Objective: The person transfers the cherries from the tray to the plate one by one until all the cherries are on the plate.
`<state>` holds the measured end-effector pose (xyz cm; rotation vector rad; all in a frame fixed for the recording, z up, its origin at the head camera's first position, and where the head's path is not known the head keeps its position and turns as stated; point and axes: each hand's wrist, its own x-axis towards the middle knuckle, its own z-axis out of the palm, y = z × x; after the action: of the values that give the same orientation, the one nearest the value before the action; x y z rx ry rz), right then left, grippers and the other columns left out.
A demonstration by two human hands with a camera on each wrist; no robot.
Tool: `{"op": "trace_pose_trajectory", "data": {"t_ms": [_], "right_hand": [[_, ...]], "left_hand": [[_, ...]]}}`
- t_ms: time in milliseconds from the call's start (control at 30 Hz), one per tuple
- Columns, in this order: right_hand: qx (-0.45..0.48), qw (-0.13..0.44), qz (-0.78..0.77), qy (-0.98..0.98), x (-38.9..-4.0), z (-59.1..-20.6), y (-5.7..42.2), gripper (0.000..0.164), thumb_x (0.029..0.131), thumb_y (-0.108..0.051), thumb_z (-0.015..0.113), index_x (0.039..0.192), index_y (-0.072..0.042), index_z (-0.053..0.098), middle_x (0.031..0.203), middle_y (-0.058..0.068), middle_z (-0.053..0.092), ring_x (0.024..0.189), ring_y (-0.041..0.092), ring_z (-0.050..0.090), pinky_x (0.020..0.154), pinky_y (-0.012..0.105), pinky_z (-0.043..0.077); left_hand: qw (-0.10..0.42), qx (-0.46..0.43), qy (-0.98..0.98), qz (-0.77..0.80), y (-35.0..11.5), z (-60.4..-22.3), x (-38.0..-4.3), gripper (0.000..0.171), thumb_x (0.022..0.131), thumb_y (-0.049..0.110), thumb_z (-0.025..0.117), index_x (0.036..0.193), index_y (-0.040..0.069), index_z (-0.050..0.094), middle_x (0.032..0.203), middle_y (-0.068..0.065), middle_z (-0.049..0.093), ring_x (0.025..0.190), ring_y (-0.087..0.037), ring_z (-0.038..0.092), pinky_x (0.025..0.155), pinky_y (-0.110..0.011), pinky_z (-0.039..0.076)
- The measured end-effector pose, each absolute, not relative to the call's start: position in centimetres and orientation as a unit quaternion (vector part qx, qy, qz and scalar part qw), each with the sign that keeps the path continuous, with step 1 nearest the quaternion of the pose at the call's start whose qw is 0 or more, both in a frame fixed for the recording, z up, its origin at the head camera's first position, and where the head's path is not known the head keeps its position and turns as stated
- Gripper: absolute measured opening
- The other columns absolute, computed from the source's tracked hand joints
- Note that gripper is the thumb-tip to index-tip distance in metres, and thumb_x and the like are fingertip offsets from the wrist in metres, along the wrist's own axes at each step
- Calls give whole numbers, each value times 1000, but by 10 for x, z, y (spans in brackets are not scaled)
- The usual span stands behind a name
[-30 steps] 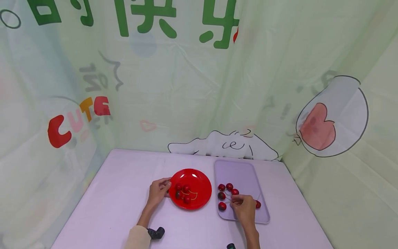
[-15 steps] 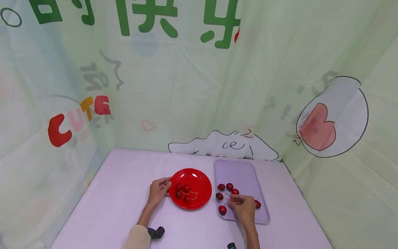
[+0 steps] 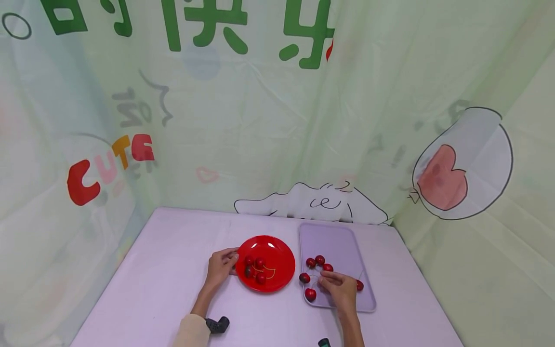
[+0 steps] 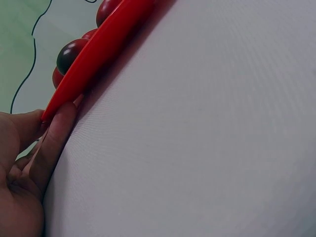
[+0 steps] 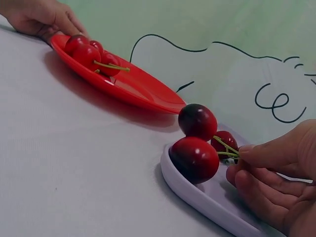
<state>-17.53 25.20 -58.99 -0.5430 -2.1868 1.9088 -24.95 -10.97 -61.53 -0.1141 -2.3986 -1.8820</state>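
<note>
My left hand grips the left rim of a red plate, thumb on top and fingers underneath in the left wrist view. Several cherries with green stems lie on the plate's left half. Over a lilac tray, my right hand pinches thin green stems between thumb and fingertips. At those stems' ends are a dark red cherry by the tray's rim and another cherry above it in the right wrist view. A third cherry shows behind them.
More cherries lie on the tray beyond my right hand, and one cherry sits to its right. Plate and tray stand side by side on a pale cloth-covered table. A printed curtain hangs behind the table.
The two cherries at the tray's left edge have shifted slightly left and nearer, one now overlapping the rim. My right hand has moved barely at all; my left hand and the plate stay put.
</note>
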Motion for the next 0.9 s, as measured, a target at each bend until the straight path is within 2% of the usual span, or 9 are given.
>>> {"op": "trace_pose_trajectory", "data": {"t_ms": [100, 200, 700, 900], "right_hand": [[-189, 85, 679, -705, -176, -593, 254, 34, 94, 4, 81, 124, 18, 72, 92, 18, 84, 70, 13, 80, 69, 25, 68], [-196, 77, 702, -681, -177, -596, 255, 36, 95, 4, 80, 126, 19, 70, 90, 16, 84, 71, 16, 81, 70, 28, 69], [-211, 78, 731, -644, -175, -591, 254, 34, 95, 6, 79, 123, 21, 70, 83, 12, 83, 69, 16, 81, 69, 27, 68], [-214, 79, 742, -630, -172, -582, 252, 34, 96, 7, 78, 125, 22, 69, 81, 8, 83, 67, 14, 80, 69, 26, 68]], "left_hand": [[43, -35, -782, -620, -109, -616, -249, 30, 107, 3, 67, 135, -5, 72, 106, -22, 77, 75, -22, 76, 64, -16, 62], [43, -35, -780, -623, -109, -617, -250, 30, 107, 3, 67, 136, -5, 72, 106, -22, 76, 75, -22, 76, 64, -17, 62], [45, -34, -781, -622, -109, -618, -248, 30, 107, 4, 67, 135, -4, 73, 107, -22, 77, 77, -25, 77, 65, -18, 63], [49, -35, -786, -616, -109, -621, -252, 30, 107, 5, 68, 135, -3, 74, 106, -21, 77, 73, -14, 73, 64, -17, 62]]}}
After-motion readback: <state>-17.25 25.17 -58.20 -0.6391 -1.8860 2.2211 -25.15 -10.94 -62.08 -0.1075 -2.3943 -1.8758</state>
